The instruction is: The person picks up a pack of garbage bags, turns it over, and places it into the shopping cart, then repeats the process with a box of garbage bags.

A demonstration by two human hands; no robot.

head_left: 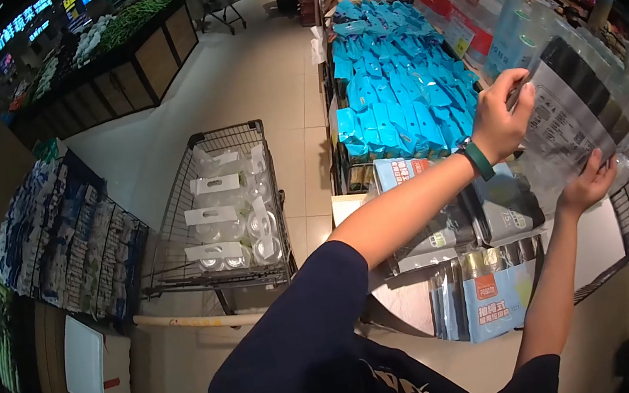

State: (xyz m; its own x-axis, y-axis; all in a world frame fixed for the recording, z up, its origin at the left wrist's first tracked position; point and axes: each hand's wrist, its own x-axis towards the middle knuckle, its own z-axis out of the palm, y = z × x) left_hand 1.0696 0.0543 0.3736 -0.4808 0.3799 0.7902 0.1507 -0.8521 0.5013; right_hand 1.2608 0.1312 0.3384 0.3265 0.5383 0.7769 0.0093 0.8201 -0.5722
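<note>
Head view. Both my hands were up on one flat plastic packet, held in the air over the display shelf, clear of everything on it. My left hand, the one with the green wristband, was clenched on the packet's near upper edge, with the fingers pinching the film. My right hand was grasping the lower edge from underneath. I couldn't tell how many of its fingers were behind the film.

To handle it well, I judged, I needed to keep the two pinches on opposite edges so the thin film stayed flat and didn't fold. I also needed to grip lightly near the corners, off the printed part, and keep it clear of the blue packets just beside it.

The packet's printed face was turned toward me. Its long axis seemed to follow the dark strip, running diagonally from upper left to lower right in the picture, with the top end tipped away from me. The exact outline was hard to read because the film was see-through.

Grey and orange packets hung below my arms. A wire cart of white-handled packs stood well apart on the floor, and a vegetable counter sat far back.
</note>
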